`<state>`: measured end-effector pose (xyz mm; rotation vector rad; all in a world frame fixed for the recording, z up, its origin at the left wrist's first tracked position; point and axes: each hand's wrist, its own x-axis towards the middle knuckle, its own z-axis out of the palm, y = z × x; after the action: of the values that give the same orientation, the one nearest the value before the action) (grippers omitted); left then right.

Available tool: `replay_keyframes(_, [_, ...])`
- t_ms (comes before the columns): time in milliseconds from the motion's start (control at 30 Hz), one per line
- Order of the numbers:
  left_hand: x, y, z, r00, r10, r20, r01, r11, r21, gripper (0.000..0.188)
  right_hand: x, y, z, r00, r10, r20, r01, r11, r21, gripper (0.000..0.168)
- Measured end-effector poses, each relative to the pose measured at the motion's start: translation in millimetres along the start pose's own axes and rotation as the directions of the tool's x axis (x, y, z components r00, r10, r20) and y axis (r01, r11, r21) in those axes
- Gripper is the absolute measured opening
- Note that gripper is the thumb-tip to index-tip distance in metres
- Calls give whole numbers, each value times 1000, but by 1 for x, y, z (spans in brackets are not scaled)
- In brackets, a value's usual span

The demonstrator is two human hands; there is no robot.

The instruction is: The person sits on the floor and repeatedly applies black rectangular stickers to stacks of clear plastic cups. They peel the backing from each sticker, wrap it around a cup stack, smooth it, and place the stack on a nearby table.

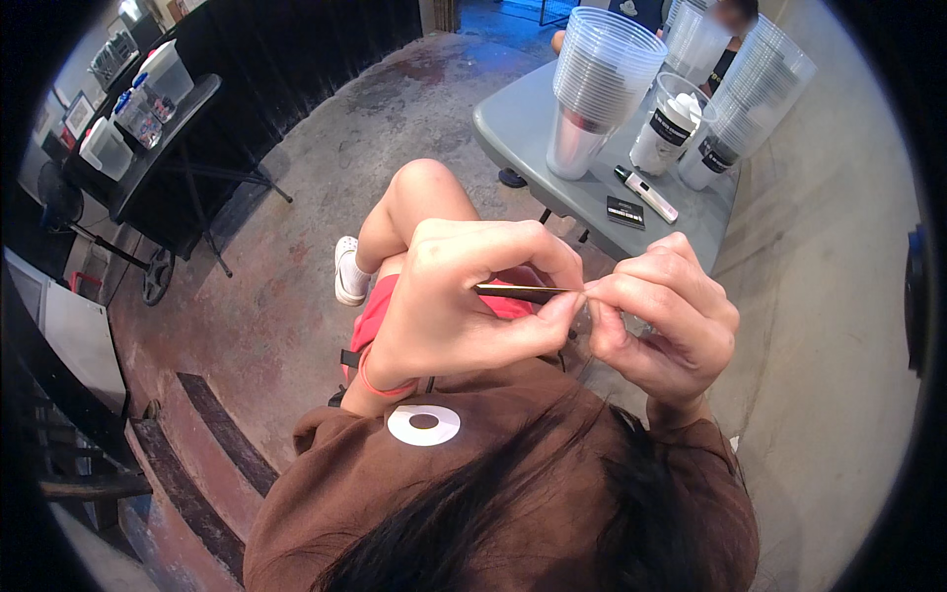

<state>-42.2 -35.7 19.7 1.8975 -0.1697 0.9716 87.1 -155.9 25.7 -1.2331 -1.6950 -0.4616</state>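
My left hand point(473, 296) holds a thin, dark, flat piece point(518, 291) with a pale upper edge, seen nearly edge-on, between thumb and fingers. At its right end the fingertips of my right hand point(658, 318) pinch close against those of the left; whether they grip the same piece or a part of it cannot be told. Beyond the hands, on the grey table point(510, 126), lie a black printed card or label point(626, 212) and a white pen-like device with a dark tip point(647, 194). A tall stack of clear plastic cups point(603, 74) stands behind them.
More stacked cups point(769, 81) and a cup with a black label holding white items point(666, 133) stand by the wall. Another person point(732, 18) is past the table. At left, a black table point(174, 133) bears plastic containers. Steps point(200, 459) lie at lower left.
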Motion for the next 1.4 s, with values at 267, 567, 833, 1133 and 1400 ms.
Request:
replay_keyframes(267, [1, -6, -3, 997, -17, 72, 23, 996, -90, 10, 0, 2, 0, 999, 43, 17, -45, 996, 75, 21])
replay_keyframes(567, [10, -20, -1, 947, 322, 4, -318, 934, 163, 25, -1, 11, -5, 857, 436, 273, -514, 758, 403, 10])
replay_keyframes(833, [10, -21, -1, 911, 405, 83, -405, 836, 370, 23, -1, 17, -6, 777, 498, 385, -628, 577, 522, 5])
replay_keyframes(1133, [8, -29, -20, 920, 389, -49, -387, 921, 39, 19, -3, 70, -28, 766, 569, 299, -625, 551, 553, 3])
replay_keyframes(1400, [14, -34, -14, 949, 272, -160, -262, 962, 76, 14, 29, 202, -85, 814, 465, -348, -576, 722, -384, 12])
